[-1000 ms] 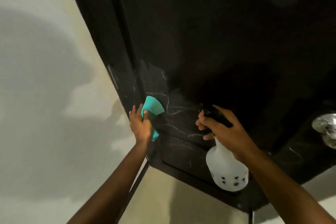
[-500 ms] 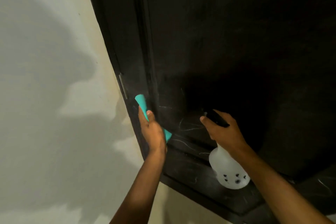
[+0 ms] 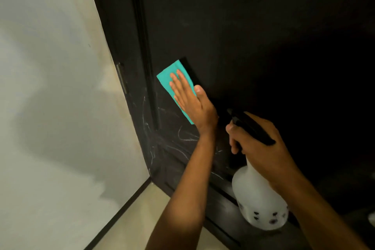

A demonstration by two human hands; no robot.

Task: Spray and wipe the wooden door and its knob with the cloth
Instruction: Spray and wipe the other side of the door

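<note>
Head view, looking down along a dark wooden door (image 3: 253, 36); pale wall (image 3: 50, 87) to its left, light floor (image 3: 142, 219) below

Left hand (image 3: 190, 99) lies flat, fingers straight and together, pressing a teal cloth (image 3: 170, 77) against the door panel just beside the frame edge. Cloth is folded into a rectangle, trapped between palm and wood, not pinched

Right hand (image 3: 257, 142) is wrapped round the black head of a white spray bottle (image 3: 257, 201), fingers curled at the trigger; bottle hangs below the hand, close to the door's lower panel. Nozzle points toward the door

Pale scuffs (image 3: 186, 134) show on the wood below and beside the left wrist. Knob not clearly in view; a pale shape at the far right edge is too cropped to tell

Step in hand, as I judge it: wiping the panel. To do it well:
- keep the whole palm on the cloth so pressure stays even
- overlap strokes, working down into the scuffed zone
- refold to a clean face once it soils
- spray lightly ahead of the cloth, not on the hand
</note>
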